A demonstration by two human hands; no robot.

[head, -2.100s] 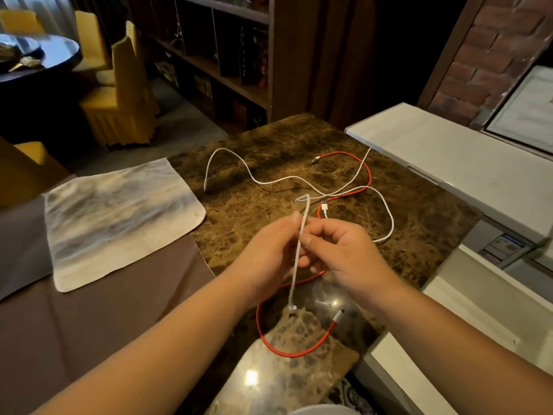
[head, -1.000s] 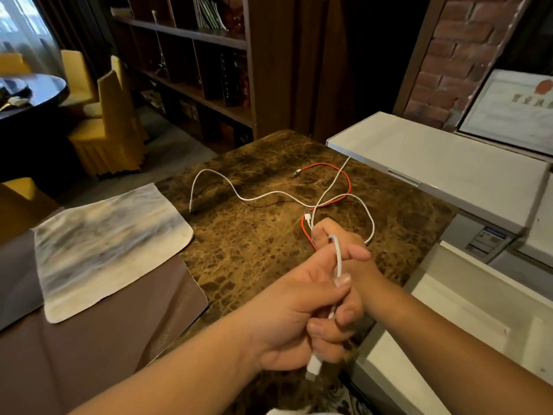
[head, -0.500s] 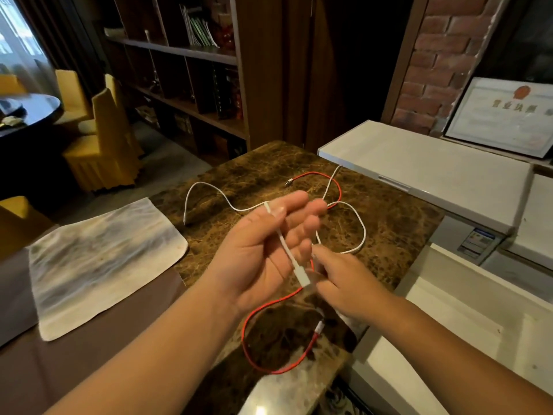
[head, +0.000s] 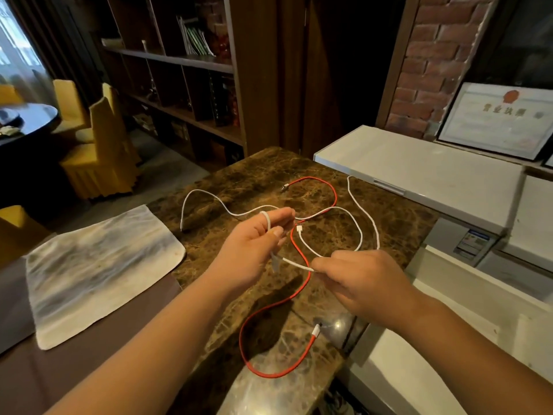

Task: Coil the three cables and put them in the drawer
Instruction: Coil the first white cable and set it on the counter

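Nearest the camera, red cable (head: 270,313) lies loose on the marble worktop (head: 245,187): a big curl w/ its white-tipped plug (head: 316,330) at the near end, then it runs away under the hands to a far arc and a metal plug.

Above the red cable's mid stretch, both hands work a white cable (head: 294,263). R hand (head: 363,284) sits right of the red cable, fingers curled, pinching the white cable at the fingertips. L hand (head: 254,248) is left of the red cable, raised off the worktop; the white cable is looped over its forefinger and pinched w/ the thumb, plug end hanging below the palm. A short taut stretch runs btwn the two hands.

Beyond the hands, white cable loops cross the red cable's far arc. A 2nd white cable (head: 209,202) snakes left of the red cable, uncoiled.

Left of the red cable, a stained cloth (head: 98,271) lies flat. Right of it, an open white drawer (head: 398,381); farther off, a white cabinet top (head: 419,169).
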